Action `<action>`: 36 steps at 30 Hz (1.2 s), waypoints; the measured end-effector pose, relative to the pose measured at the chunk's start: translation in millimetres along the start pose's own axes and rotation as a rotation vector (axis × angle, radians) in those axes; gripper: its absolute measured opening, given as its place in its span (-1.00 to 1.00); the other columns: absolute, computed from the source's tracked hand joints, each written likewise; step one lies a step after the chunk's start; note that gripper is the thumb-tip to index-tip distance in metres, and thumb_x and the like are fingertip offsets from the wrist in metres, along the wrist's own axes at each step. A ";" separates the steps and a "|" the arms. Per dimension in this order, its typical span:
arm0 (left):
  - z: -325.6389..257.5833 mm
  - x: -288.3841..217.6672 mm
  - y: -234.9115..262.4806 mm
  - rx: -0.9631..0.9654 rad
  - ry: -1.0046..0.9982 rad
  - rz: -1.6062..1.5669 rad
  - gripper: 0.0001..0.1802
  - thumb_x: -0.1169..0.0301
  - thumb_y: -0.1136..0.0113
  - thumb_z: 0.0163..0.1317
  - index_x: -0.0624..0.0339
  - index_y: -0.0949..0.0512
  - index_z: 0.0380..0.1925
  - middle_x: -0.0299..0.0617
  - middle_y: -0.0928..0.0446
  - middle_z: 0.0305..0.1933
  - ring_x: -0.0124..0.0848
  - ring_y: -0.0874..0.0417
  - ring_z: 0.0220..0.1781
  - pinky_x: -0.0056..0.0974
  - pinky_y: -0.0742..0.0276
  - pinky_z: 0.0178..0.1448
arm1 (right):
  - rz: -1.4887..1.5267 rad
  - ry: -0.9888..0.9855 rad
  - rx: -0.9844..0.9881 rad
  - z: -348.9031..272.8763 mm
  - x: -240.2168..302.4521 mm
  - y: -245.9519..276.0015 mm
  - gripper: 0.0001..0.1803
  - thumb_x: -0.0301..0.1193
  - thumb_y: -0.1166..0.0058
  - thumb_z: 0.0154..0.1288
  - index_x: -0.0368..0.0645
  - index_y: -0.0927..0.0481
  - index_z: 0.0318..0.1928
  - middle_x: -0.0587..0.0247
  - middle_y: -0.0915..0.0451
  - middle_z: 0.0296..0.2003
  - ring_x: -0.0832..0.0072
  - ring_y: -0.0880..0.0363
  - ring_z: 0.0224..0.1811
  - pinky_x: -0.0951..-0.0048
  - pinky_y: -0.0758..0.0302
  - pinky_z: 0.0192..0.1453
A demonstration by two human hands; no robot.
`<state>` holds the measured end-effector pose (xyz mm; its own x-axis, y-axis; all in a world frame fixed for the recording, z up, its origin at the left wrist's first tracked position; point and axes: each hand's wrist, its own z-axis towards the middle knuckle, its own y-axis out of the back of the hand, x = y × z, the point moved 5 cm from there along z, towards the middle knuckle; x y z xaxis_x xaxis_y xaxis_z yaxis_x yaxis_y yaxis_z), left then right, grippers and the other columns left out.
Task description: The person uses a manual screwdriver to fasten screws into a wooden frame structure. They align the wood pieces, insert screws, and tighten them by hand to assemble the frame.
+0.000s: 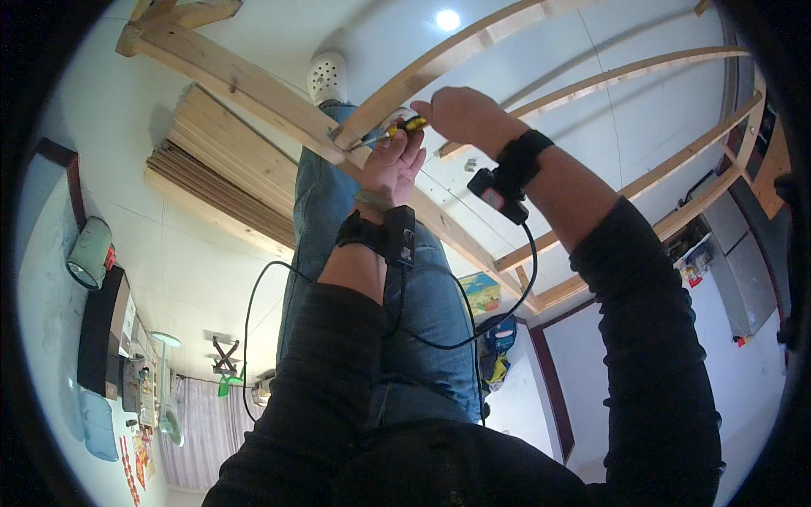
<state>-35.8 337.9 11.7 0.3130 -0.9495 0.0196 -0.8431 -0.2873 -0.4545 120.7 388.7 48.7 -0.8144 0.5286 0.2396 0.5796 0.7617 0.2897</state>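
A screwdriver (411,124) with a yellow and black handle slants down to the left. Its tip meets the corner where a wooden crosspiece (397,89) joins a long wooden rail (253,91). At the butt end of the handle, my right hand (466,115) is closed in a grip. My left hand (394,166) lies just below, fingers curled with the tips against the front of the handle and near the shaft. Any screw under the tip is too small to make out.
A stack of wooden slats (232,160) lies on the floor to the left. More crosspieces (625,78) of the frame span the right. My jeans-covered leg (325,203) is under the rail. A black cable (448,345) loops between the devices on my wrists. Small metal pieces (470,166) lie near the frame.
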 end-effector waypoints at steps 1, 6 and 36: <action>-2.9 1.1 -1.7 0.039 0.008 -0.001 -0.61 0.09 -0.18 0.24 -0.01 -0.46 -0.02 -0.39 -0.53 0.02 -0.49 -0.51 0.07 -0.18 -0.30 0.24 | 0.008 0.071 -0.083 -2.3 0.6 2.1 -0.55 -0.10 0.18 0.39 -0.28 -0.46 -0.06 -0.10 -0.61 -0.26 0.01 -0.59 -0.18 0.11 -0.51 -0.01; -0.4 -6.1 -21.9 0.132 0.088 -0.133 -0.54 -0.02 -0.10 0.26 0.00 -0.39 0.01 -0.38 -0.48 0.00 -0.47 -0.49 0.05 -0.24 -0.35 0.14 | 0.079 0.505 -0.420 -11.1 9.2 13.1 -0.70 -0.25 0.01 0.31 -0.20 -0.48 -0.09 -0.01 -0.52 -0.14 0.04 -0.56 -0.11 0.12 -0.52 -0.07; 4.0 -8.3 -12.8 0.166 0.139 -0.283 -0.64 0.16 -0.23 0.19 0.06 -0.49 -0.08 -0.35 -0.55 -0.09 -0.40 -0.59 -0.09 -0.19 -0.48 0.13 | 0.101 0.331 -0.201 -17.0 -1.5 6.3 -0.67 -0.24 0.06 0.33 -0.22 -0.47 -0.05 -0.05 -0.58 -0.22 0.07 -0.57 -0.09 0.08 -0.48 0.01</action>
<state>-25.8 349.9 13.8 0.4520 -0.8466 0.2810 -0.6451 -0.5278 -0.5525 126.0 386.3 66.0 -0.7185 0.4230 0.5521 0.6772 0.6063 0.4168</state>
